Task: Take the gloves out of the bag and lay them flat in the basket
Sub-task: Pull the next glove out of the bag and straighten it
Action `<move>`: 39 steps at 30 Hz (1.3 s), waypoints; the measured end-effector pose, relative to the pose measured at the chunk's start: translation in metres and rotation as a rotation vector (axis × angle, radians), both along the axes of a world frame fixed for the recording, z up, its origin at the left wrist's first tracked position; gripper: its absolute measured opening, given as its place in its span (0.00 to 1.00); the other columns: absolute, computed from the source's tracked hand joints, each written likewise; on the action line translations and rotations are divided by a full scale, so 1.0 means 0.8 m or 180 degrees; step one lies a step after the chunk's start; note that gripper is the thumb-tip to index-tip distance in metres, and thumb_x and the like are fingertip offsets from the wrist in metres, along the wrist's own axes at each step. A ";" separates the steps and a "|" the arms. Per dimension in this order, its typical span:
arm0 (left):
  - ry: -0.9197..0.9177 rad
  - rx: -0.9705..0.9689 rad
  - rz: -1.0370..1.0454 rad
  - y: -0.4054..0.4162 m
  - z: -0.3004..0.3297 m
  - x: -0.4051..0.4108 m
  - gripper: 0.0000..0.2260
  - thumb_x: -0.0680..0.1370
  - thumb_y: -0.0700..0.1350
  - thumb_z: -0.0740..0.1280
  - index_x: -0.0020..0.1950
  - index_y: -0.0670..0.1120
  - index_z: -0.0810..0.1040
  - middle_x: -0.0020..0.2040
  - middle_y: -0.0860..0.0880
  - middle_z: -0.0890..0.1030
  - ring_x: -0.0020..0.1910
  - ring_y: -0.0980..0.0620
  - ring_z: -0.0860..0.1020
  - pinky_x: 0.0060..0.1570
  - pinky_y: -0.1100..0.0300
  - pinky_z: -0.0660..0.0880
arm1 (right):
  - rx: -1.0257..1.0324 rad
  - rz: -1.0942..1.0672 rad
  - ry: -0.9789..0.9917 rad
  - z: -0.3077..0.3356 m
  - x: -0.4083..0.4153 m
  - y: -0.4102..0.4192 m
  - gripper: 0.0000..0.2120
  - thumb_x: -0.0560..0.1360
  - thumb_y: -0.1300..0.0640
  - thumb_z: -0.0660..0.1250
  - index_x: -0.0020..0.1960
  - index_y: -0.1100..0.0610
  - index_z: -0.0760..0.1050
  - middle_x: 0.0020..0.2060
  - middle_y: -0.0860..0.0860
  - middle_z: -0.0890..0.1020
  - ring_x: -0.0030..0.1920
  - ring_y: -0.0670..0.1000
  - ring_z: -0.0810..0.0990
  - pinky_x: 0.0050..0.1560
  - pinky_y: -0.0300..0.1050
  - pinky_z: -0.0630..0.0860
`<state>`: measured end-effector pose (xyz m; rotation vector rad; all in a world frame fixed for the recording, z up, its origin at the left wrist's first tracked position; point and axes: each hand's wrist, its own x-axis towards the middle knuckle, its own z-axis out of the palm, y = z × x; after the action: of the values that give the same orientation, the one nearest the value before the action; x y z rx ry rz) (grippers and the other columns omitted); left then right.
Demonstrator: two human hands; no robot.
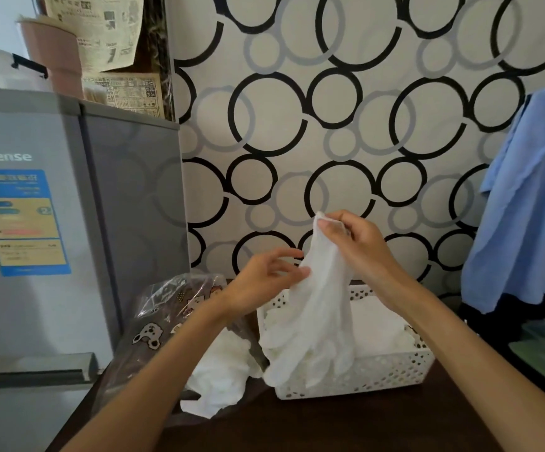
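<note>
Two hands [264, 282], one held glove [316, 308], one basket [378, 373], one bag [166, 318]

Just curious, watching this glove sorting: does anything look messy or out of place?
Mostly tidy. Some gloves spill in a crumpled heap out of the bag onto the table. The glove the right hand pinches hangs over the basket rim, its fingers dangling outside, not flat yet.

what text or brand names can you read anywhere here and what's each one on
"isense": brand lettering on the grey fridge, its start cut off or blurred.
"2": in a circle on the blue and yellow label on the fridge door; the rest is too blurred.
Newspaper sheets above the fridge: print too small to read.
</note>
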<state>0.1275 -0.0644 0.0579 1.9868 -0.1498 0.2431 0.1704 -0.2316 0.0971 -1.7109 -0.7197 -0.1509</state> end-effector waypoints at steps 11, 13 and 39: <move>-0.0670 -0.0471 0.0465 0.011 -0.004 -0.037 0.11 0.82 0.46 0.59 0.50 0.41 0.78 0.43 0.44 0.78 0.41 0.48 0.74 0.40 0.61 0.70 | -0.0213 -0.1144 -0.1348 0.007 -0.009 -0.004 0.08 0.79 0.51 0.60 0.47 0.52 0.76 0.35 0.45 0.79 0.36 0.44 0.77 0.35 0.38 0.71; -0.1006 -0.0386 0.0966 0.016 0.001 -0.046 0.10 0.82 0.46 0.58 0.48 0.44 0.77 0.42 0.47 0.77 0.40 0.47 0.73 0.40 0.59 0.71 | -0.0223 -0.1012 -0.1438 0.008 -0.020 0.008 0.08 0.80 0.51 0.60 0.47 0.52 0.75 0.34 0.43 0.78 0.35 0.42 0.76 0.33 0.31 0.69; -0.0352 0.2205 0.0954 -0.038 -0.069 0.156 0.14 0.76 0.58 0.67 0.56 0.52 0.79 0.52 0.55 0.81 0.52 0.56 0.78 0.45 0.62 0.72 | -0.2396 -0.1950 -0.0120 -0.129 0.120 -0.079 0.14 0.79 0.50 0.60 0.62 0.53 0.71 0.51 0.55 0.81 0.52 0.55 0.78 0.45 0.45 0.73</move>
<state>0.2521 -0.0947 0.0028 2.6865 0.0003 0.5516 0.2667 -0.2945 -0.0064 -2.6265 -0.2507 -0.3686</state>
